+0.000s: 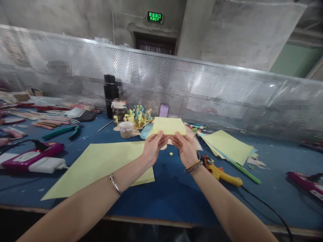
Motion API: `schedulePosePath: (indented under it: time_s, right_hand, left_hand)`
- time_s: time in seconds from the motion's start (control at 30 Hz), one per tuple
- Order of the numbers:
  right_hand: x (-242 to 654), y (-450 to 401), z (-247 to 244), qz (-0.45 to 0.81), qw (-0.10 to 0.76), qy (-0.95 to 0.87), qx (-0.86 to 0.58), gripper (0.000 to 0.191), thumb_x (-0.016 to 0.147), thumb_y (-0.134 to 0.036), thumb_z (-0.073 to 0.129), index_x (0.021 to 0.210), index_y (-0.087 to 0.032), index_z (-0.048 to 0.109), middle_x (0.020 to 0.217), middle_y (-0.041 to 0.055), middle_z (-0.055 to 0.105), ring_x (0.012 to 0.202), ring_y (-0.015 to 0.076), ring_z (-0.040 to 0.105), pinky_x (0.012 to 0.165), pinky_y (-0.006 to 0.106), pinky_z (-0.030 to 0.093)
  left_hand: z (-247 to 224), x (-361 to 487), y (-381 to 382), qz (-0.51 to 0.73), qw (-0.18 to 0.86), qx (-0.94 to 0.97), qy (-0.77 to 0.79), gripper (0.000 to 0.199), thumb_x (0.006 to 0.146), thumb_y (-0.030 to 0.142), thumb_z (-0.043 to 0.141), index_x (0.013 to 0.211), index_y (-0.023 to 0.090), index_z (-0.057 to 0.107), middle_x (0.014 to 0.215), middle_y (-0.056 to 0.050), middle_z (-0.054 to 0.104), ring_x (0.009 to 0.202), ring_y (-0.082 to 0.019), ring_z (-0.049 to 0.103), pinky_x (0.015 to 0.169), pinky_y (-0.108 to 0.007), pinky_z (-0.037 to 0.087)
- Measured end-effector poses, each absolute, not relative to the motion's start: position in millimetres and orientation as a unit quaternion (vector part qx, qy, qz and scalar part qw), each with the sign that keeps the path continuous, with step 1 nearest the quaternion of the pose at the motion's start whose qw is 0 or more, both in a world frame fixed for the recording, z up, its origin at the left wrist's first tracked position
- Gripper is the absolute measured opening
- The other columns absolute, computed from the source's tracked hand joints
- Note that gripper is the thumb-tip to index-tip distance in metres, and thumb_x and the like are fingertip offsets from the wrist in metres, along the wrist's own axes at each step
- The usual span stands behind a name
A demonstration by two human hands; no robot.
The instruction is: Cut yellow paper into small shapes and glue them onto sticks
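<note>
Both hands hold a folded piece of pale yellow paper (169, 125) by its near edge, raised above the middle of the table. My left hand (153, 148) pinches the edge left of centre, thumb on top. My right hand (185, 148) grips it the same way just to the right, and the fingertips of the two hands nearly meet. Beneath my left forearm lies a large yellow sheet (101, 164), flat on the blue table. A tiny yellow scrap (171, 154) sits between my wrists. Beside my right wrist rests a yellow glue gun (224, 176) with a black cord.
Yellow and blue sheets (227, 144) with a green stick (246, 172) lie at right. Behind my hands stand a paper cup (126, 129), small yellow figures (137, 116), a black bottle (110, 95) and a phone (164, 110). Pliers (62, 131) and a purple power strip (34, 156) lie left.
</note>
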State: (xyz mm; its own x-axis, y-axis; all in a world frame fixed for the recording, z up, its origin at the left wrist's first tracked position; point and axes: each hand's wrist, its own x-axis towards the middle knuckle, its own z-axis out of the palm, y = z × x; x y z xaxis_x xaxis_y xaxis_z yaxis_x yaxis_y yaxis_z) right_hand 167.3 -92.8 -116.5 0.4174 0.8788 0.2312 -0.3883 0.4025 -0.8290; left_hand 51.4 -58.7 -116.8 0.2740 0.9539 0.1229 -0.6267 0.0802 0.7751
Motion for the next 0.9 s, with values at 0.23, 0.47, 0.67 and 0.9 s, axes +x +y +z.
schedulePosePath:
  time_s: [0.23,0.47,0.67,0.9]
  right_hand:
    - [168.9,-94.3,-113.1,0.418,0.769,-0.339,-0.344,0.025,0.072,-0.039,0.072,0.079,-0.016,0.066,0.072,0.0065,0.074,0.070,0.0201,0.072,0.060,0.026,0.058]
    - [172.5,-93.3,-112.7,0.414,0.769,-0.349,-0.340,0.027,0.072,-0.042,0.071,0.080,-0.016,0.066,0.070,0.0063,0.074,0.070,0.0211,0.072,0.059,0.027,0.058]
    - [175.6,-93.6,-111.6,0.374,0.773,-0.365,-0.359,0.029,0.068,-0.042,0.074,0.078,-0.016,0.067,0.071,0.0051,0.074,0.069,0.0193,0.072,0.059,0.025,0.057]
    - [176.5,-95.9,-110.8,0.340,0.729,-0.448,-0.390,0.028,0.063,-0.031,0.077,0.086,-0.017,0.070,0.080,0.0041,0.075,0.072,0.0171,0.071,0.064,0.025,0.058]
  left_hand:
    - [-114.8,51.1,-59.1,0.562,0.724,0.352,0.190,0.017,0.083,0.031,0.060,0.076,0.016,0.060,0.086,-0.007,0.072,0.088,-0.018,0.068,0.086,-0.030,0.049]
    - [-111.9,48.4,-55.9,0.523,0.743,0.377,0.182,0.037,0.094,0.038,0.036,0.097,0.014,0.064,0.103,-0.013,0.070,0.098,-0.019,0.066,0.088,-0.030,0.048]
    - [-109.8,44.1,-54.1,0.529,0.686,0.457,0.203,0.037,0.073,0.044,0.069,0.094,0.013,0.069,0.096,-0.015,0.072,0.092,-0.025,0.068,0.084,-0.033,0.050]
    - [-107.1,39.8,-52.9,0.551,0.601,0.521,0.252,0.035,0.057,0.031,0.082,0.085,0.013,0.073,0.086,-0.011,0.074,0.075,-0.022,0.069,0.075,-0.034,0.054]
